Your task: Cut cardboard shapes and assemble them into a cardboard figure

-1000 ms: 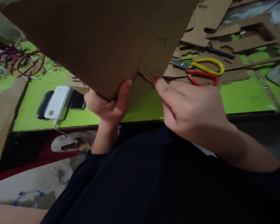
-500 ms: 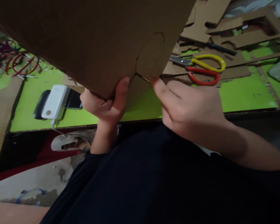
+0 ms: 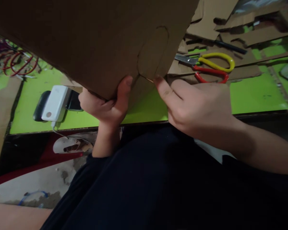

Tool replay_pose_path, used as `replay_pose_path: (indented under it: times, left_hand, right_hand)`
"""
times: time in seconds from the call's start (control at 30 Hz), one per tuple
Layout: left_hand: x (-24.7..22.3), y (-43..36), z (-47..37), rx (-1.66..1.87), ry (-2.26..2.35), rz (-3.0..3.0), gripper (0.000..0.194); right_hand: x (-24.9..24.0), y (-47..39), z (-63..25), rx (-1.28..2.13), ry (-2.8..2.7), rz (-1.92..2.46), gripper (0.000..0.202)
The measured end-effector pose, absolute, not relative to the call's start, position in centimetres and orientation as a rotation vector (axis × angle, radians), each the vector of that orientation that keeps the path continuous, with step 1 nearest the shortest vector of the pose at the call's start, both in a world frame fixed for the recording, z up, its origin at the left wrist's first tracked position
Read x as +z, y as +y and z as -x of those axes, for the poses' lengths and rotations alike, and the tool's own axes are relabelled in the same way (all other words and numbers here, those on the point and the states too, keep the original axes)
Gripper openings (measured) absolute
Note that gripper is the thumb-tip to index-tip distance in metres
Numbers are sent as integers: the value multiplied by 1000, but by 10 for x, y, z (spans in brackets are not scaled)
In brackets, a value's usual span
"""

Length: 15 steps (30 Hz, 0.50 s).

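A large brown cardboard sheet [image 3: 98,41] is held up over the table, tilted and shadowed. On its right part runs a thin, dark, elongated curved outline that reaches down to the lower edge. My left hand [image 3: 108,105] grips the lower corner, thumb on the near face and fingers behind it. My right hand [image 3: 194,99] is closed at the lower end of the outline, its index fingertip pressed on the cardboard edge. A short pale edge shows beside that fingertip. The rest of those fingers are hidden from me.
Scissors [image 3: 213,67] with yellow and red handles lie right of the sheet, among cardboard scraps [image 3: 244,70] and a dark pen-like stick [image 3: 230,47]. Left on the green table [image 3: 88,123] are a white power bank [image 3: 56,103] with a cable, dark devices and red wires [image 3: 16,62].
The view has shifted slightly. The upper end of the curved outline appears a little higher and straighter as the cardboard tilts. Both hands keep the same hold.
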<state>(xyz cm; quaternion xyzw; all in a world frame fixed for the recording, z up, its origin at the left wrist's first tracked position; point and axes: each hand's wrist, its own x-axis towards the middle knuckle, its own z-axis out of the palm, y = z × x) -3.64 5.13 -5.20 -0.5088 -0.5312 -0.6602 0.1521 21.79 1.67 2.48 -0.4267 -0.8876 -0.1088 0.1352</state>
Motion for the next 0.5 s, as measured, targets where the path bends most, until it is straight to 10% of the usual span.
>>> replay_pose_path:
  times: [0.5]
  left_hand:
    - [-44, 49, 35, -1834, -1586, 1568, 70]
  right_hand:
    - [18, 25, -222, -294, -2567, 1217, 74]
